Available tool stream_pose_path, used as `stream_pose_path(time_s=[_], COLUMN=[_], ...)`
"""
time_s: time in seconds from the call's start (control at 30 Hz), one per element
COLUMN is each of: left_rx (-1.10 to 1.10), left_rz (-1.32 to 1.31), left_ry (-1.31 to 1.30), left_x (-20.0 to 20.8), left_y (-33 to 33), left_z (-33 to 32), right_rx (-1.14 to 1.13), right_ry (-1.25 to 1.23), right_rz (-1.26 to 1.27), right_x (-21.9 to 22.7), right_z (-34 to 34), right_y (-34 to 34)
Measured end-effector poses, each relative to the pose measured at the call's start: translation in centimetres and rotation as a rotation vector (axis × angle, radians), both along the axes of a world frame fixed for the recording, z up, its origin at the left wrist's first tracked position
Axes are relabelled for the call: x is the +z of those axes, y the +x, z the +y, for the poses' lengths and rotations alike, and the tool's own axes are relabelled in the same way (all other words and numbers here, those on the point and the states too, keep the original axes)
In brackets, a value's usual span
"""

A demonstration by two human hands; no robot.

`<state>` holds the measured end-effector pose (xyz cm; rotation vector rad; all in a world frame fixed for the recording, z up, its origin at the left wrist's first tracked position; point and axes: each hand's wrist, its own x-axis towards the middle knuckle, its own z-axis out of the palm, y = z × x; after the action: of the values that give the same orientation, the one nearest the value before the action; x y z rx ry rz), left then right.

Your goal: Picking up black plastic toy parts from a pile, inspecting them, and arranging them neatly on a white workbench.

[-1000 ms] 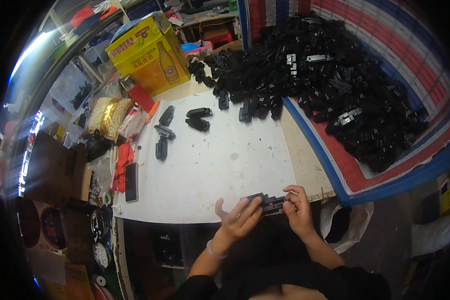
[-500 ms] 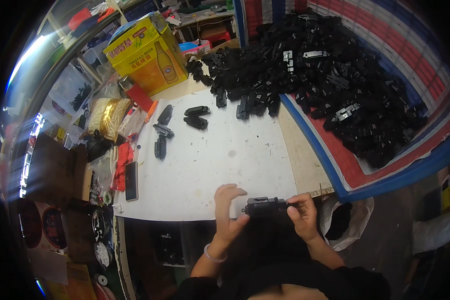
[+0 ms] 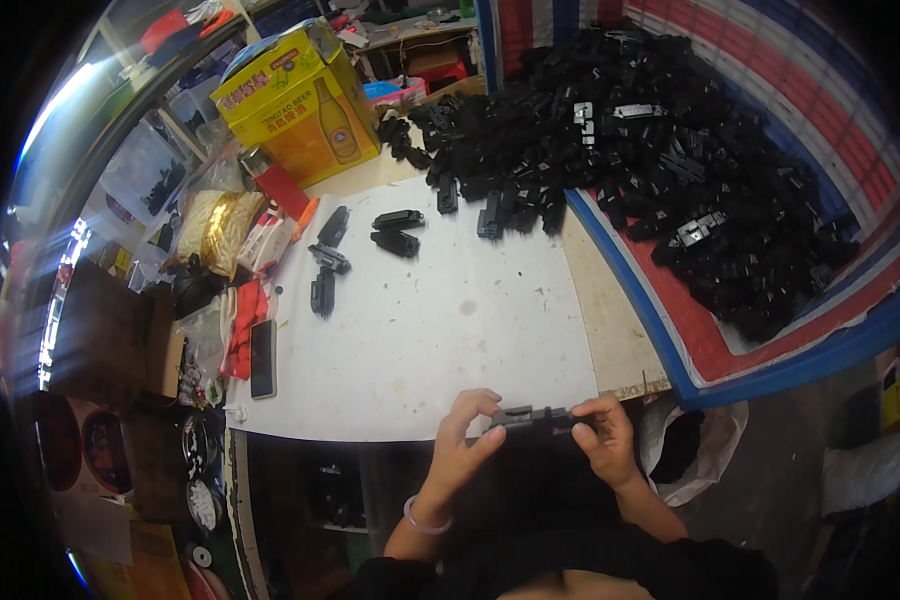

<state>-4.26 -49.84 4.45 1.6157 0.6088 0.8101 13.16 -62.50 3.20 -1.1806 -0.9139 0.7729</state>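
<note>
Both my hands hold one long black plastic part [image 3: 533, 419] just past the near edge of the white tabletop [image 3: 440, 330]. My left hand [image 3: 465, 438] grips its left end with the fingers curled over the top. My right hand [image 3: 606, 438] grips its right end. A large heap of similar black parts [image 3: 660, 140] lies on a red, white and blue striped sheet [image 3: 730, 350] at the back right. Several single black parts [image 3: 395, 230] lie apart on the tabletop at the far left.
A yellow cardboard box [image 3: 300, 95] stands at the back left. Bags, red items and a dark phone [image 3: 262, 358] crowd the table's left edge. A white sack [image 3: 690, 450] hangs below the table's right corner. Shelving with clutter sits at the far left.
My hands have drawn the black part back from over the table's edge toward my body, and it now lies level between them.
</note>
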Motion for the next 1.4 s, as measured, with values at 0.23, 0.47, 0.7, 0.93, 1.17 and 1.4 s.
stream_pose_path(time_s=[0.23,0.47,0.7,0.93,1.17,1.4], left_rx=[-0.39,-0.173,0.512,0.46,-0.005,-0.254], left_rz=[0.699,0.758,0.927,0.907,0.06,-0.21], left_ry=[0.299,0.64,1.325,1.332,0.212,-0.02], left_x=[5.0,1.1,-4.7,-5.3,-3.8,-3.3], left_y=[-11.4,-9.0,3.7,5.2,3.0,1.6], left_z=[4.9,12.3,26.7,27.4,10.5,1.1], right_rx=[0.07,0.037,0.019,-0.116,-0.063,-0.072], right_ry=[-0.057,-0.117,-0.133,-0.162,-0.141,-0.021], right_rz=[-0.146,-0.105,-0.2,-0.098,0.076,0.166], right_x=[-0.8,-0.6,-0.2,-1.4,-1.4,1.4], right_z=[-0.3,-0.2,-1.5,-3.4,0.4,0.9], right_y=[1.7,1.6,1.2,1.7,0.8,-1.1])
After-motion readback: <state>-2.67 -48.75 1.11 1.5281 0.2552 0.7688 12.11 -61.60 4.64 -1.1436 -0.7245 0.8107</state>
